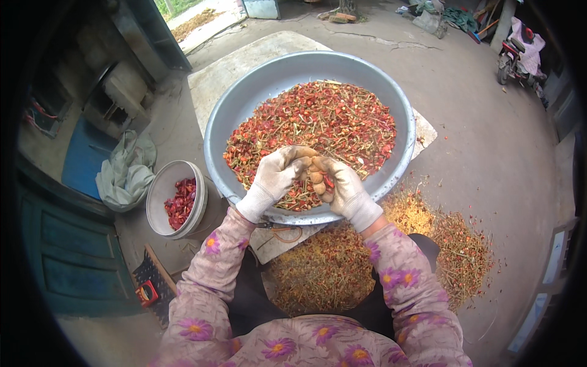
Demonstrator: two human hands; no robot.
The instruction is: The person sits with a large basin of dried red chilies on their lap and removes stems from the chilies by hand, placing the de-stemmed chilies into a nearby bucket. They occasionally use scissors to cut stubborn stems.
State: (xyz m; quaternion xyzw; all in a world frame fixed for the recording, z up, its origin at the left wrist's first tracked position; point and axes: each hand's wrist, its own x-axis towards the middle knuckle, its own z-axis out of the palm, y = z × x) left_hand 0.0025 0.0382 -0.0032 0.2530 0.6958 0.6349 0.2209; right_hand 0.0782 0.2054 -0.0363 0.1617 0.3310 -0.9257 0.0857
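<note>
Both my hands wear white work gloves with soiled, tan fingers, and they meet above the near part of a large grey basin (282,69). Chopped dried red chili peppers (316,117), mixed with stems, fill much of it. My right hand (341,186) has its fingers curled around a few red chili pieces (328,180). Against its fingertips rest the bent fingers of my left hand (280,173); whether anything is pinched there is hidden. To the left stands a pale plastic bucket (202,202) containing larger red chili pieces (180,202).
Scissors (286,234) with orange handles lie under the basin's near rim. Stems and yellow seeds form piles (461,257) on the floor at right and between my legs (325,275). A pale sack (126,174) slumps beyond the bucket. A low stool-like item (153,284) bears a red box.
</note>
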